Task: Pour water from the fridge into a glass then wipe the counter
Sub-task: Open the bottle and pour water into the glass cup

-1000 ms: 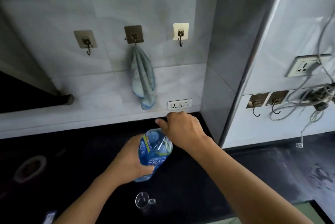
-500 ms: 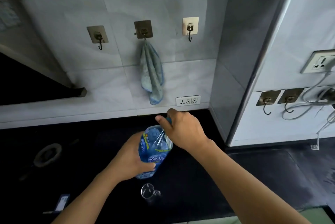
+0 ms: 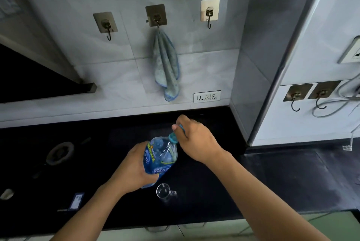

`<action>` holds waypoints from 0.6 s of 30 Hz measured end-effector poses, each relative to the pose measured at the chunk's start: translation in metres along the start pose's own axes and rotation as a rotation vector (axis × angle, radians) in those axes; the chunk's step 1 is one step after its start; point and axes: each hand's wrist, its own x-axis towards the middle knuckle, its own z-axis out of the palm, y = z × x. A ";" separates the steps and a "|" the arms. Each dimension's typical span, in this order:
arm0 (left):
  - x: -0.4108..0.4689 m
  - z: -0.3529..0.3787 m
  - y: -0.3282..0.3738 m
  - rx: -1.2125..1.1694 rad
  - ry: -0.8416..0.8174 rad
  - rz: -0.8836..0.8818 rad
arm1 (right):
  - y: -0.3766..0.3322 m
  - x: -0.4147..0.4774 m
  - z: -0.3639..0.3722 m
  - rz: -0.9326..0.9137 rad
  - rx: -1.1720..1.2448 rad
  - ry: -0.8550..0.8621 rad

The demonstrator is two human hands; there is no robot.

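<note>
A blue plastic water bottle stands tilted over the black counter, and my left hand grips its body. My right hand is just off the bottle's neck with the blue cap pinched in its fingers; the open neck shows below it. A small clear glass with a handle sits on the counter right below the bottle. A blue-green cloth hangs from the middle wall hook.
Three hooks and a socket strip line the tiled wall. A grey pillar juts out at right, with more hooks and cables beyond. A round ring and a small card lie on the counter's left part.
My right hand has lifted the cap off the bottle's neck, which now shows open. The view has shifted a little left and down; the bottle stays in my left hand.
</note>
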 end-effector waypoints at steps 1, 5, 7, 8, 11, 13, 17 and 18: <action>-0.003 0.001 -0.011 0.031 -0.002 -0.026 | 0.003 -0.002 -0.001 0.017 0.038 -0.001; -0.020 0.009 -0.051 0.193 -0.024 -0.130 | 0.017 -0.011 0.001 0.119 0.116 -0.011; -0.027 0.014 -0.069 0.269 -0.062 -0.185 | 0.025 -0.019 0.005 0.174 0.139 -0.046; -0.031 0.016 -0.076 0.299 -0.078 -0.206 | 0.030 -0.024 0.008 0.197 0.144 -0.070; -0.040 0.020 -0.101 0.366 -0.118 -0.288 | 0.042 -0.036 0.019 0.246 0.167 -0.153; -0.043 0.023 -0.112 0.411 -0.145 -0.323 | 0.048 -0.043 0.025 0.265 0.183 -0.201; -0.049 0.034 -0.121 0.484 -0.222 -0.359 | 0.054 -0.052 0.032 0.301 0.189 -0.229; -0.050 0.036 -0.123 0.502 -0.236 -0.366 | 0.054 -0.053 0.034 0.307 0.187 -0.229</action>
